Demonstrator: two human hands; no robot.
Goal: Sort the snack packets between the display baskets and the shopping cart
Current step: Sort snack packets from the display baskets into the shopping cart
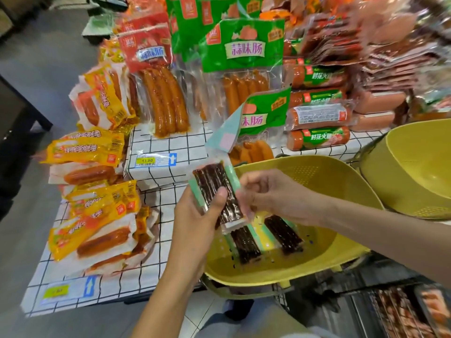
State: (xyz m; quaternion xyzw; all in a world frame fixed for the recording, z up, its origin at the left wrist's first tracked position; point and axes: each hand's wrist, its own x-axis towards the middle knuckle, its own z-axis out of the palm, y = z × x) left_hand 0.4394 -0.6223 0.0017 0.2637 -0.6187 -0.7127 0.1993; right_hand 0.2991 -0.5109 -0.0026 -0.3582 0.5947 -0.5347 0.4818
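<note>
My left hand (pixel 195 215) grips a long mint-green packet of dark jerky sticks (pixel 214 186) over the near yellow basket (pixel 341 191); its thumb presses the clear front. My right hand (pixel 266 193) pinches the same packet's right edge. Two more dark jerky packets (pixel 246 247) (pixel 283 234) lie inside that basket. A wire shopping cart (pixel 402 311) with packets inside shows at bottom right.
A second yellow basket (pixel 415 167) sits to the right. The checked display table (pixel 156 145) carries yellow sausage packs (pixel 97 211), red and green hanging sausage packs (pixel 244 50) and stacked ham rolls (pixel 317 113). Grey floor lies to the left.
</note>
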